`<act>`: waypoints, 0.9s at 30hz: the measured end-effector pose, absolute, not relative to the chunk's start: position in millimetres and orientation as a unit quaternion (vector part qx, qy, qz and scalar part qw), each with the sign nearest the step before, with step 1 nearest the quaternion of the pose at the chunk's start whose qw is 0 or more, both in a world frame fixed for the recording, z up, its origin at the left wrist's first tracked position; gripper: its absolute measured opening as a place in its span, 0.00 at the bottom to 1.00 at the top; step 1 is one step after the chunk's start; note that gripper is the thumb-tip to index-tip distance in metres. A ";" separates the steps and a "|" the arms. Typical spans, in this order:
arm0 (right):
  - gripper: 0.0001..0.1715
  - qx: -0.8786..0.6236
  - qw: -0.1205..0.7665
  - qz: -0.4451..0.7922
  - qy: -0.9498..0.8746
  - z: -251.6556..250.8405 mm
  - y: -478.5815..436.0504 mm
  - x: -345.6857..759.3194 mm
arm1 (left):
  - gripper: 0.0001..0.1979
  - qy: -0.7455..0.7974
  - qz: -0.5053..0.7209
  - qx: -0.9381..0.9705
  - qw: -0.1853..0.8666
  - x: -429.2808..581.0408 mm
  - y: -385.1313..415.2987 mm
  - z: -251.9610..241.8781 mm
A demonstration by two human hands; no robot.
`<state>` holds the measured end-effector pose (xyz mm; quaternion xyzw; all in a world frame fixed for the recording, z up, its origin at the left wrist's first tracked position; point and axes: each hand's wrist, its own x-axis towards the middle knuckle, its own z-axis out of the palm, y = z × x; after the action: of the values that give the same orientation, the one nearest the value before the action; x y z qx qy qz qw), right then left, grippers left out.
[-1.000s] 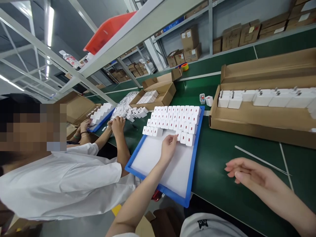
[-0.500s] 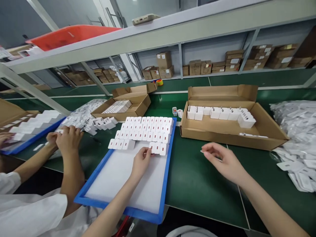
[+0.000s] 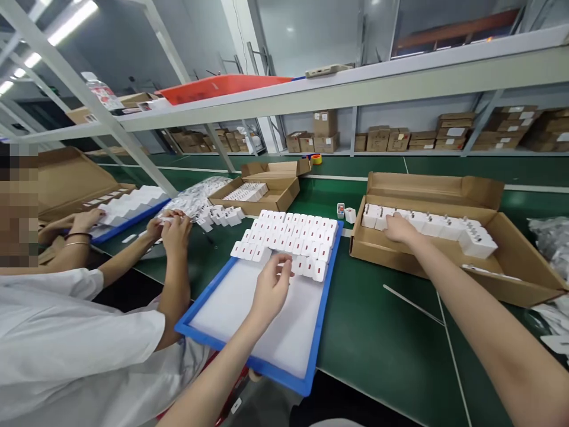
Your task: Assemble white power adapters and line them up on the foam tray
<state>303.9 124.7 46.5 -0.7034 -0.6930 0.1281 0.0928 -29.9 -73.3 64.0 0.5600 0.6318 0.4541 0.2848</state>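
Note:
My left hand [image 3: 272,286] hovers over the blue-rimmed tray [image 3: 308,356], its fingers loosely curled and apart, with nothing visible in them. Just beyond its fingertips stand rows of white chargers [image 3: 297,228], each with a small dark red slot facing up. My right hand [image 3: 400,228] reaches into the open cardboard box [image 3: 386,250] at the right. Its fingers are closed on a white charger in the row there; the fingertips partly hide that charger. Other chargers [image 3: 433,225] in the box have metal pins upward. A thin white strip [image 3: 413,303] lies on the green table.
Two loose chargers [image 3: 349,214] stand between the tray and the box. A smaller cardboard box [image 3: 284,193] and a pile of chargers [image 3: 222,216] lie farther left. Co-workers' hands [image 3: 173,228] work at the left. Plastic bags [image 3: 551,237] lie at the right edge.
My right hand has moved forward from above the table into the box. My left hand has come off the front row of chargers. The white strip now lies on the table.

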 end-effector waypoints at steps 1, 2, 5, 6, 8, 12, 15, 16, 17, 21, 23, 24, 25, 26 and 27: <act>0.23 -0.708 0.090 0.121 -0.690 44.6 124.5 302.5 | 0.13 0.615 0.450 0.578 0.291 -18.8 -76.8 70.2; 0.23 -0.711 0.090 0.114 -0.688 43.6 124.0 301.5 | 0.12 0.595 0.444 0.597 0.302 -5.8 -79.6 74.6; 0.23 -0.708 0.108 0.115 -0.689 43.9 121.5 299.5 | 0.10 0.525 0.414 0.656 0.352 39.8 -83.0 75.3; 0.23 -0.704 0.119 0.123 -0.689 44.6 120.6 298.6 | 0.09 0.502 0.402 0.673 0.367 55.3 -82.9 71.6; 0.22 -0.695 0.150 0.146 -0.688 46.5 118.8 296.4 | 0.07 0.464 0.379 0.698 0.392 82.5 -81.9 59.8; 0.22 -0.665 0.258 0.206 -0.670 55.9 111.5 294.3 | 0.05 0.439 0.350 0.709 0.427 108.0 -76.5 32.4; 0.20 -0.616 0.358 0.270 -0.648 65.3 89.6 302.3 | 0.08 0.449 0.353 0.687 0.449 103.3 -69.8 22.3; 0.20 -0.593 0.386 0.299 -0.640 67.0 76.6 306.6 | 0.11 0.451 0.358 0.676 0.460 100.1 -67.8 21.9; 0.20 -0.569 0.407 0.332 -0.633 67.5 60.4 310.9 | 0.14 0.449 0.362 0.666 0.473 96.9 -66.3 22.5; 0.27 -0.491 0.423 0.470 -0.599 56.8 -24.2 313.3 | 0.32 0.364 0.387 0.611 0.587 90.1 -68.3 30.6; 0.31 -0.478 0.416 0.517 -0.575 46.4 -63.8 300.9 | 0.34 0.313 0.381 0.577 0.651 89.3 -73.2 33.1; 0.32 -0.479 0.415 0.530 -0.564 40.9 -79.2 292.9 | 0.33 0.311 0.370 0.565 0.669 89.0 -75.6 33.2; 0.32 -0.484 0.414 0.538 -0.553 35.8 -91.2 285.6 | 0.32 0.320 0.356 0.560 0.676 88.6 -77.5 32.3; 0.33 -0.492 0.412 0.541 -0.545 31.5 -99.8 280.2 | 0.31 0.333 0.343 0.558 0.679 88.3 -78.9 30.8; 0.34 -0.502 0.406 0.539 -0.541 28.6 -106.1 278.3 | 0.29 0.344 0.327 0.558 0.681 88.1 -79.7 28.8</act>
<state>278.3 -106.1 28.6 -0.5020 -0.5412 0.5387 0.4061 88.1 -79.7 28.8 0.5578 0.3440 0.3274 0.6806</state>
